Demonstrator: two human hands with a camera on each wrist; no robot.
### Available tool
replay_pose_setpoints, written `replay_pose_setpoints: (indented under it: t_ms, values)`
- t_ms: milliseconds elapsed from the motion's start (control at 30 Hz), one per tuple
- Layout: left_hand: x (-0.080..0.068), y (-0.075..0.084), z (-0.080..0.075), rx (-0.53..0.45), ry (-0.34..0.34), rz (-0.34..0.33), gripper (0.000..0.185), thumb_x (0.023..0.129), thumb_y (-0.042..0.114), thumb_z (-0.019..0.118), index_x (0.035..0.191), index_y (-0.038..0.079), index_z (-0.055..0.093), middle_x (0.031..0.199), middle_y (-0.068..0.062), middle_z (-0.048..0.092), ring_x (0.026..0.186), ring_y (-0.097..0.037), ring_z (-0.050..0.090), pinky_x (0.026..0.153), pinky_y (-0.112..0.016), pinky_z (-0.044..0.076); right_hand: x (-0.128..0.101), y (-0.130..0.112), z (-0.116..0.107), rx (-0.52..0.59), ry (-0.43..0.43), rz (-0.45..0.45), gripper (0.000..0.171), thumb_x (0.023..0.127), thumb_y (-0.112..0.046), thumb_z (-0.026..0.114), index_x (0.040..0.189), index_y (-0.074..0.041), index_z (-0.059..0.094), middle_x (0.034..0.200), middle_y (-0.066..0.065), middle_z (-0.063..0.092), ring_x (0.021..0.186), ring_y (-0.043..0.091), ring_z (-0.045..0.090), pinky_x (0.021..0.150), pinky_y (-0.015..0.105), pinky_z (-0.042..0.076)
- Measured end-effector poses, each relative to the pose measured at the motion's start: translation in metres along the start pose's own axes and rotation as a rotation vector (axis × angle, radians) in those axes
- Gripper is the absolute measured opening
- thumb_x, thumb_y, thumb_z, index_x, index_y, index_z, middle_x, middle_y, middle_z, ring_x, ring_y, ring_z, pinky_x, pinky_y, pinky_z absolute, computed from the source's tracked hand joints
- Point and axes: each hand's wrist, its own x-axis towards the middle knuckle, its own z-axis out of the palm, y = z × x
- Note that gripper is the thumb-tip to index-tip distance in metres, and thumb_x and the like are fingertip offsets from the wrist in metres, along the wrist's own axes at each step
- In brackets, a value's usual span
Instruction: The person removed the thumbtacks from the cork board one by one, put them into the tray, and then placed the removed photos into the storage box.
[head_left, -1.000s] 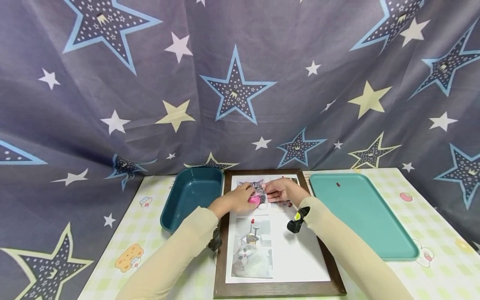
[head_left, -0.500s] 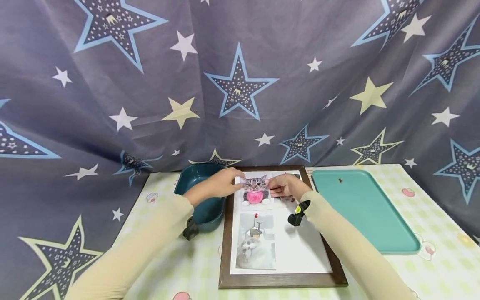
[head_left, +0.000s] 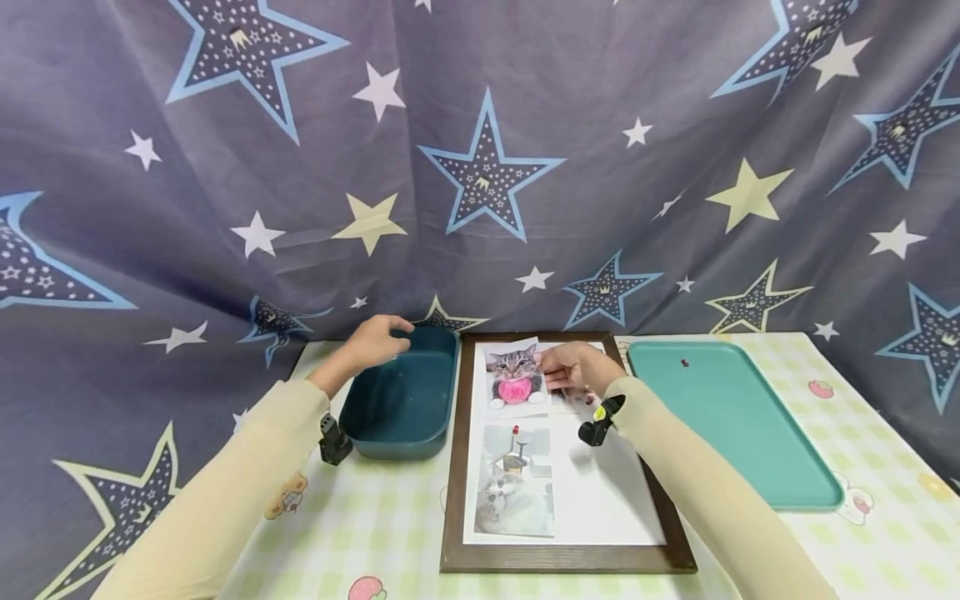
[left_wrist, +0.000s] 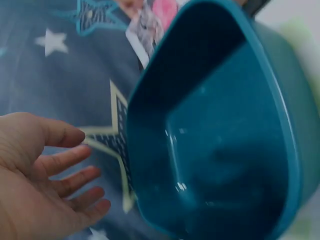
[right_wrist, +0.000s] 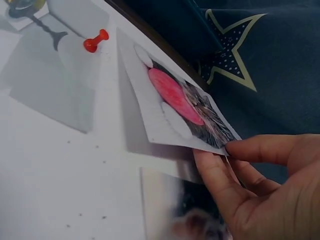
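My right hand pinches the right edge of a cat photo with a pink ball-like shape on it. In the right wrist view the thumb lies on top of the photo and fingers below, its near edge lifted off the white board. My left hand hovers over the far left rim of a dark teal bin; in the left wrist view its fingers are loosely spread, holding nothing. Below the cat photo, another photo has a red push pin at its top. A third photo lies partly under my right hand.
A brown frame borders the board. Right of it lies a light teal tray with a red push pin near its far edge. A star-patterned curtain hangs behind the checked tablecloth.
My left hand has let go of the cat photo and moved left to the bin. My right hand stays at the photo's right edge; the photo now sits slightly tilted.
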Motion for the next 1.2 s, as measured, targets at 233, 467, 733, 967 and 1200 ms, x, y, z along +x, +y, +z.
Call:
replay_pose_setpoints:
  t_ms: [233, 467, 733, 967, 1200]
  values:
    - [-0.003, -0.032, -0.017, -0.169, -0.063, -0.206, 0.057, 0.094, 0.0, 0.044, 0.15, -0.013, 0.036, 0.157, -0.032, 0.034, 0.146, -0.046, 0.034, 0.117, -0.056, 0.038, -0.007, -0.012, -0.003, -0.036, -0.049, -0.021, 0.033, 0.096, 0.011, 0.051, 0.126, 0.0, 0.054, 0.075, 0.001, 0.061, 0.067, 0.012, 0.059, 0.077, 0.024, 0.06]
    - [-0.002, -0.049, -0.021, -0.286, -0.072, -0.385, 0.061, 0.091, -0.004, 0.043, 0.152, -0.009, 0.036, 0.153, -0.03, 0.039, 0.139, -0.04, 0.047, 0.112, -0.051, 0.045, -0.013, -0.023, -0.006, -0.052, -0.105, -0.029, 0.035, 0.099, 0.008, 0.05, 0.132, -0.003, 0.049, 0.075, 0.0, 0.062, 0.066, 0.011, 0.063, 0.074, 0.024, 0.06]
    - [0.004, -0.057, -0.017, -0.342, 0.004, -0.517, 0.058, 0.086, -0.011, 0.048, 0.144, -0.008, 0.049, 0.141, -0.023, 0.052, 0.111, -0.026, 0.058, 0.097, -0.044, 0.055, -0.022, -0.026, -0.003, 0.033, -0.165, -0.047, 0.048, 0.101, 0.006, 0.048, 0.147, -0.003, 0.038, 0.079, -0.001, 0.066, 0.067, 0.011, 0.068, 0.069, 0.023, 0.061]
    - [0.003, -0.066, -0.017, -0.384, -0.023, -0.546, 0.066, 0.079, -0.019, 0.045, 0.144, -0.013, 0.047, 0.157, -0.025, 0.039, 0.137, -0.034, 0.047, 0.105, -0.045, 0.054, -0.031, -0.027, -0.002, 0.2, -0.287, -0.086, 0.04, 0.104, 0.006, 0.042, 0.142, -0.006, 0.042, 0.084, 0.0, 0.071, 0.075, 0.013, 0.071, 0.073, 0.026, 0.062]
    - [0.002, -0.069, -0.017, -0.387, -0.019, -0.556, 0.062, 0.075, -0.021, 0.049, 0.137, -0.011, 0.054, 0.14, -0.022, 0.053, 0.115, -0.028, 0.057, 0.105, -0.045, 0.054, -0.031, -0.027, 0.0, 0.283, -0.352, -0.092, 0.031, 0.104, 0.007, 0.042, 0.13, -0.009, 0.049, 0.088, 0.004, 0.073, 0.08, 0.016, 0.072, 0.075, 0.028, 0.062]
